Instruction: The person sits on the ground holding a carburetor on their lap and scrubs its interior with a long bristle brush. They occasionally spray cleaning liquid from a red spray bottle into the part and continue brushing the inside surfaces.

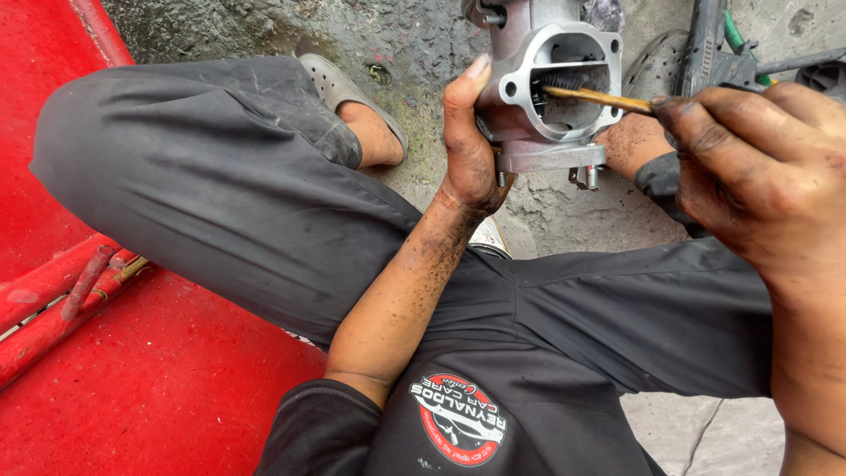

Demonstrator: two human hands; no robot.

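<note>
The person is squatting over the concrete floor (423, 53), and the left hand (467, 150) is gripping the side of a grey metal engine part (538, 97), holding it up above the knees. The right hand (758, 167) is pinching a thin wooden-handled brush (595, 98), whose bristles are working inside the part's square opening. This looks like the cleaning step; the next stroke probably calls for turning the part to reach other corners.

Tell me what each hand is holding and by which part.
The left hand grips a grey metal housing by its left side, thumb up along the edge. The right hand holds a thin wooden-handled brush by its handle end, bristles inside the housing's opening.
</note>
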